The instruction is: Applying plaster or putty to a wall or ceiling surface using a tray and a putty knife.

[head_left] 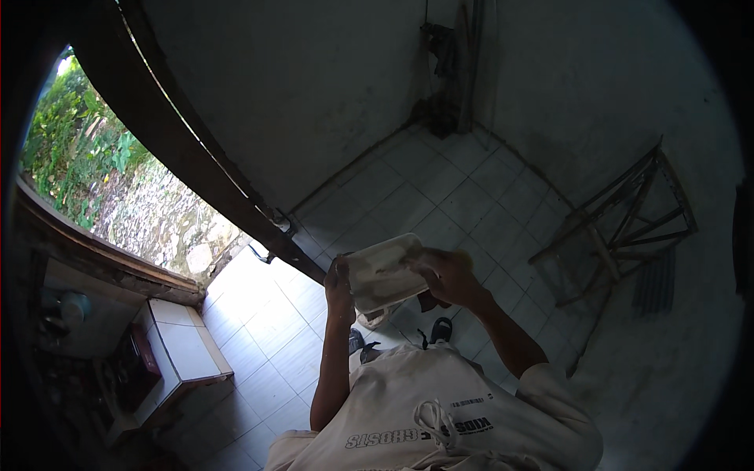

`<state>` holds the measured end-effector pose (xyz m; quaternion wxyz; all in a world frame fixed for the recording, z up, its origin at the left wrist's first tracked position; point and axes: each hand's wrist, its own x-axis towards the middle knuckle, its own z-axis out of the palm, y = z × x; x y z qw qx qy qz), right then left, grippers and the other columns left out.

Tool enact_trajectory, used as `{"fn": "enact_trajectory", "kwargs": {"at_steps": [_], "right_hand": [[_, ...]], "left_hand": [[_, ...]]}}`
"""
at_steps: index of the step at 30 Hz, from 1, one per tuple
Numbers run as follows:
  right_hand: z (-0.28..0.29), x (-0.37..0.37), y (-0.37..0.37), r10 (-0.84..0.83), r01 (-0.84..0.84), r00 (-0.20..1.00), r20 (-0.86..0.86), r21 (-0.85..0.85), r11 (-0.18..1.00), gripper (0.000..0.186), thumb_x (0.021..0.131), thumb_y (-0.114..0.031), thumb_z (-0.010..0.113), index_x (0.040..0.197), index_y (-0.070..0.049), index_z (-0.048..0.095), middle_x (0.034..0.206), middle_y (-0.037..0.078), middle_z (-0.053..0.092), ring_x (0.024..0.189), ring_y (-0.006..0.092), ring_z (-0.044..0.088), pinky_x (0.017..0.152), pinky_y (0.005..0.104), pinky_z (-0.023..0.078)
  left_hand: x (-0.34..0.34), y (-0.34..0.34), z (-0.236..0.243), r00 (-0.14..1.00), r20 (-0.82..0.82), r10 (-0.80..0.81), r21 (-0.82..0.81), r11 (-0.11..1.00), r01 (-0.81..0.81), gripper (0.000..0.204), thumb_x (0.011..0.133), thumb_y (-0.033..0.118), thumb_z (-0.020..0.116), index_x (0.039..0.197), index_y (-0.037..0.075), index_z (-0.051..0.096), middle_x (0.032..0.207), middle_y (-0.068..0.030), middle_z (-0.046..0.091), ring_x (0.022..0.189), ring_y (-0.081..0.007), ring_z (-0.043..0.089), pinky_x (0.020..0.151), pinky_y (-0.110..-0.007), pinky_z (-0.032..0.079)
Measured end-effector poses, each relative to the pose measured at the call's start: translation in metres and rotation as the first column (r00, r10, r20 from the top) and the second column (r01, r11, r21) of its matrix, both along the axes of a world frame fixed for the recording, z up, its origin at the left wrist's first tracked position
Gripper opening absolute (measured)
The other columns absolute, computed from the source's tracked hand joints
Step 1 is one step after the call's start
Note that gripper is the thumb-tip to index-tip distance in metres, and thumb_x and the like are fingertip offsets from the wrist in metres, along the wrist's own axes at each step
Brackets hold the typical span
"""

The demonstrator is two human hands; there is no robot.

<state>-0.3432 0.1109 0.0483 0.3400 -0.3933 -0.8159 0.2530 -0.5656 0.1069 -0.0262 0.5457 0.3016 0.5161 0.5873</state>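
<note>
I hold a shallow, pale rectangular tray (375,287) in front of me, tilted, with its inner side showing and a dark smudge or reflection across it. My left hand (339,284) is closed round the tray's left edge. At the right end, my right hand (449,276) grips the tray, its fingers lapping over the rim. A faint yellowish patch shows beside the right knuckles; what it is I cannot make out. Below the tray, partly hidden, a light round object (372,319) appears near my feet. Dark footwear (442,328) shows on the tiled floor.
On the right, a worn wooden frame (620,216) leans by the wall. A doorway (149,180) at left opens onto plants and stony ground. A tiled ledge (187,349) stands at lower left. Dark cloth (441,51) hangs in the far corner above the tiled floor (424,192).
</note>
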Motion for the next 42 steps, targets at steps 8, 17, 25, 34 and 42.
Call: {"fn": "enact_trajectory", "kwargs": {"at_steps": [8,17,25,34,42], "right_hand": [[-0.036,-0.011,0.041,-0.018,0.02,0.986,-0.168,0.01,1.0,0.033,0.088,-0.006,0.058,0.121,-0.008,0.057,0.112,0.017,0.062,0.102,0.0365,0.061,0.087,0.0431,0.05],[-0.083,-0.026,0.072,0.128,-0.161,0.979,-0.157,-0.222,0.962,0.041,0.09,-0.013,0.059,0.131,-0.01,0.052,0.117,0.013,0.061,0.104,0.0286,0.061,0.093,0.0397,0.047],[-0.494,-0.005,0.07,-0.592,0.182,0.787,-0.172,-0.853,0.49,0.043,0.092,-0.022,0.058,0.127,0.001,0.051,0.109,0.016,0.064,0.102,0.024,0.063,0.09,0.0372,0.049],[-0.787,-0.223,0.02,-0.563,0.26,0.825,0.036,-0.91,0.323,0.047,0.095,-0.032,0.052,0.123,0.006,0.05,0.116,0.027,0.058,0.108,0.0402,0.057,0.092,0.0447,0.045],[-0.958,-0.239,0.028,-0.523,0.649,0.757,0.393,-0.545,0.53,0.045,0.082,-0.022,0.057,0.121,-0.001,0.055,0.116,0.024,0.058,0.114,0.0379,0.049,0.101,0.0463,0.035]], "left_hand": [[0.0,-0.01,0.007,0.967,0.067,-0.246,0.001,0.969,0.246,0.047,0.099,0.042,0.049,0.112,-0.002,0.057,0.105,-0.0103,0.064,0.097,-0.0169,0.058,0.087,-0.031,0.046],[-0.028,-0.03,-0.064,0.955,-0.062,-0.288,-0.068,0.956,0.284,0.04,0.094,0.03,0.059,0.118,-0.001,0.053,0.106,-0.0123,0.064,0.098,-0.0208,0.063,0.086,-0.036,0.052],[-0.039,-0.053,-0.233,0.996,-0.09,0.004,-0.256,0.966,-0.027,0.033,0.094,0.028,0.061,0.111,0.0,0.057,0.1,-0.008,0.063,0.091,-0.0166,0.061,0.081,-0.031,0.049],[-0.12,-0.101,-0.434,0.942,-0.315,0.117,-0.481,0.836,-0.265,0.041,0.101,0.031,0.044,0.129,0.003,0.04,0.121,-0.0131,0.052,0.107,-0.0237,0.057,0.088,-0.037,0.051],[-0.14,-0.125,-0.506,0.872,-0.447,0.2,-0.49,0.761,-0.425,0.053,0.095,0.041,0.052,0.13,0.004,0.036,0.125,-0.0169,0.047,0.112,-0.0303,0.053,0.092,-0.043,0.05]]}}
